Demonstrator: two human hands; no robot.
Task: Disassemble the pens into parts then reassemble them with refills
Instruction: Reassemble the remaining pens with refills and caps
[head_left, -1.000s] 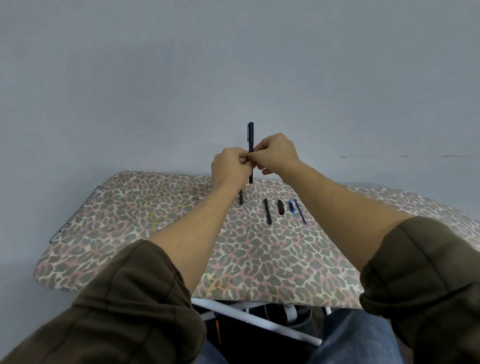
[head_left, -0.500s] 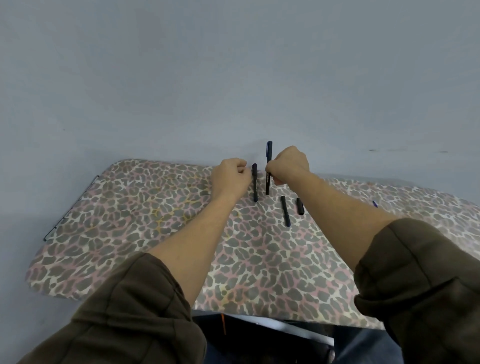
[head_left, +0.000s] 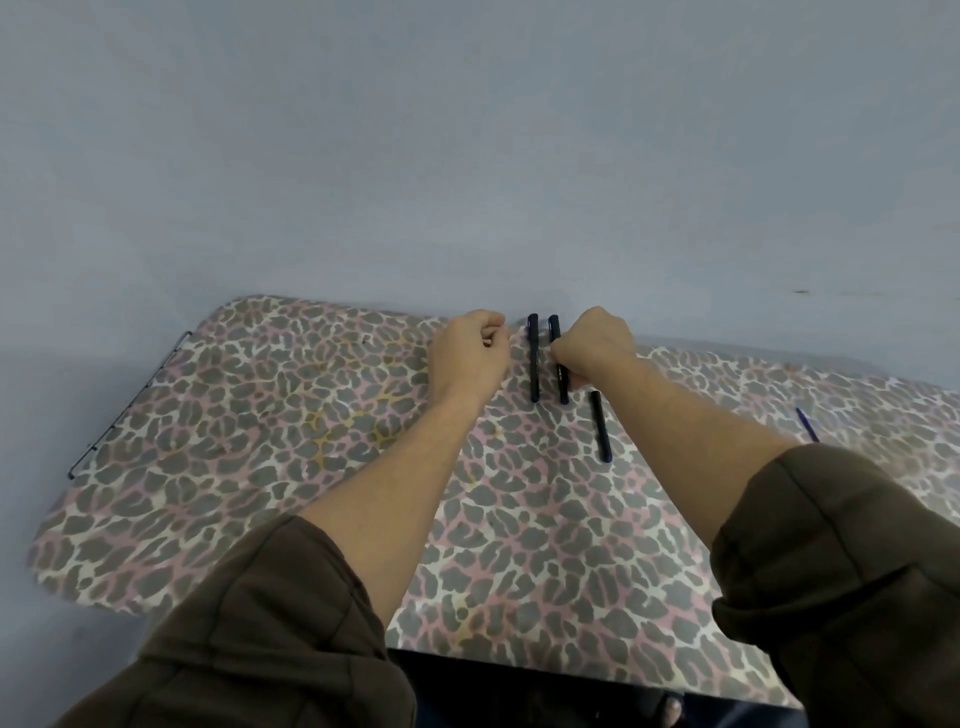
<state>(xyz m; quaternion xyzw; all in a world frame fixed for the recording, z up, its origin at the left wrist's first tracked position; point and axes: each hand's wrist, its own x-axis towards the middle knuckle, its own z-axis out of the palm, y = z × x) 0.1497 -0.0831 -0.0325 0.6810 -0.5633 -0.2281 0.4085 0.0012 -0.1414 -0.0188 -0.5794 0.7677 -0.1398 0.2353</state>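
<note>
Moved: the right hand (head_left: 595, 345) has lowered its slim dark capped pen (head_left: 559, 358) onto the leopard-print padded board (head_left: 260, 441).
Right fingers: closed around that pen.
Left hand (head_left: 470, 353): curled, apparently empty.
Pen axis: pointing away, parallel to the second dark pen (head_left: 533, 358) just left of the right fingers.

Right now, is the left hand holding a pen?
No, the left hand is a closed fist beside the pens, touching neither.

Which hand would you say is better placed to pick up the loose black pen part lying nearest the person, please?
Probably the right hand: the loose black part lies just beside its wrist. The left hand sits beyond both pens.
</note>
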